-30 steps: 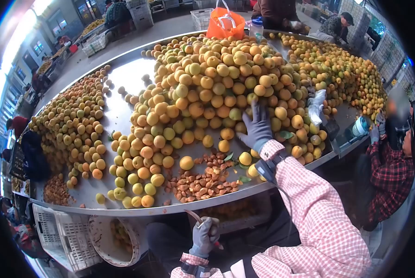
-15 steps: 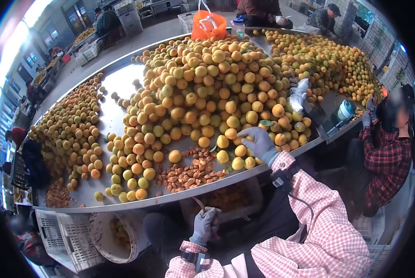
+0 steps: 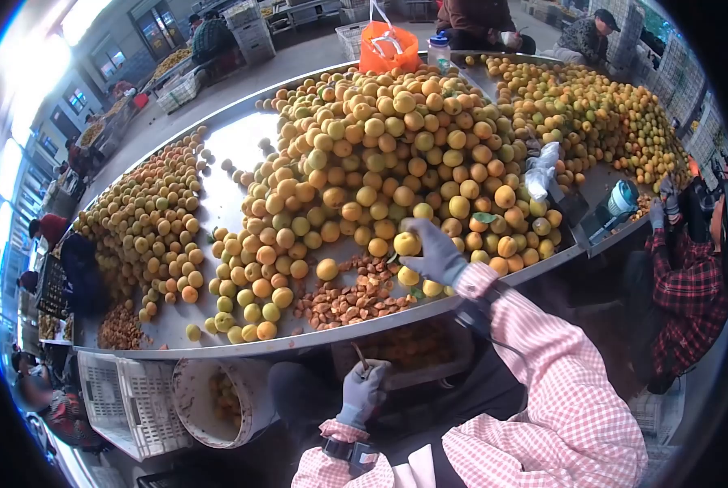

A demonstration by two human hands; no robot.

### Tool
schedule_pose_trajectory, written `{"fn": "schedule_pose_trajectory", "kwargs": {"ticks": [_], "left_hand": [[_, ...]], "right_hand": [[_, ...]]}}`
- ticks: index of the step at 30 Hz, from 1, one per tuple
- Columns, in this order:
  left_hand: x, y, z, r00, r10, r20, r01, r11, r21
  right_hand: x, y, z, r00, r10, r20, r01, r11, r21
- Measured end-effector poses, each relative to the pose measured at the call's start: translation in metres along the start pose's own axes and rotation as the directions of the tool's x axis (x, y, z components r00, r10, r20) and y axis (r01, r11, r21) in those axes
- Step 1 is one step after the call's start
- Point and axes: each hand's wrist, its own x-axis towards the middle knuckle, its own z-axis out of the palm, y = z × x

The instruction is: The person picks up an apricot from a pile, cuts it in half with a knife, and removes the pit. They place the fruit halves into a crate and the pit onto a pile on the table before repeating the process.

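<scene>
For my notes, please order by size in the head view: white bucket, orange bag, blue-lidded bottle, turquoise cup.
1. White bucket
2. Orange bag
3. Blue-lidded bottle and turquoise cup: too alike to rank

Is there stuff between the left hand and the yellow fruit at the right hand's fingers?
Yes: the table's rim and some brown pits lie between the left hand and the yellow fruit. Nothing visible blocks the right hand.

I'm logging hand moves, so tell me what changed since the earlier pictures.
The right hand drew back from the heap toward the table edge; its thumb and fingers now bracket a yellow fruit, grip unclear. The left hand still holds the curved tool.
</scene>
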Motion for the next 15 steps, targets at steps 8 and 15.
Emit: {"fn": "schedule_pose_trajectory", "kwargs": {"ticks": [8,15], "left_hand": [[0.017,0.023,0.012,0.806,0.589,0.055,-0.352,0.403,0.845],[-0.018,0.012,0.040,0.861,0.443,0.250,-0.288,0.018,0.958]], "right_hand": [[-0.134,-0.091,-0.025,0.648,0.285,0.706,-0.754,0.113,0.647],[-0.191,-0.103,0.025,0.748,0.432,0.503,-0.588,0.082,0.804]]}}
